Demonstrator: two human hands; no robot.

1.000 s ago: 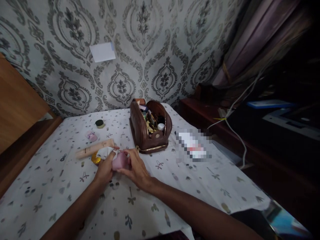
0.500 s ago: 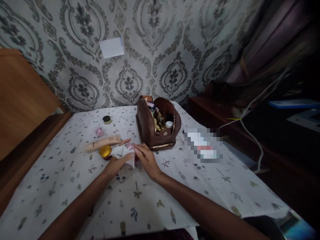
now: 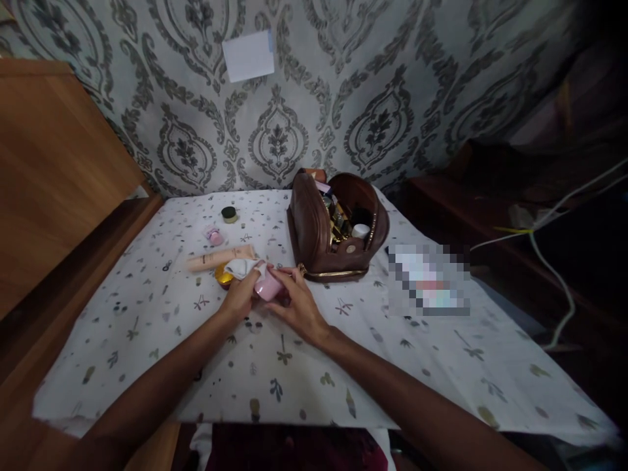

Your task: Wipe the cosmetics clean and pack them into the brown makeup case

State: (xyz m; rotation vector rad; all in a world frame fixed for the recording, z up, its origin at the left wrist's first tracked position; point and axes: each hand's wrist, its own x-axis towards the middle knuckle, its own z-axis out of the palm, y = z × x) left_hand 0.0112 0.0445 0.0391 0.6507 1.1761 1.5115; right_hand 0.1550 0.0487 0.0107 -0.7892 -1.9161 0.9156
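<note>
My right hand is closed around a shiny pink container, fingers along its far side and thumb beneath. Bunched in my left hand is a white cloth, which touches the container's left end. Just behind the left hand sits a gold-topped jar, partly covered by the cloth. A peach squeeze tube lies beside it. Farther back are a small pink item and a low jar with a dark lid. To the right of the hands, a brown cosmetic bag stands unzipped, packed with small items.
A patterned white cloth covers the table. A blurred-out flat object lies on the right. Wooden furniture borders the left side, and a papered wall rises behind. A white cable hangs at the right.
The pink container has turned so its broad side shows between my hands. The cloth has shifted to its left end. The whole view has swung slightly left and downward.
</note>
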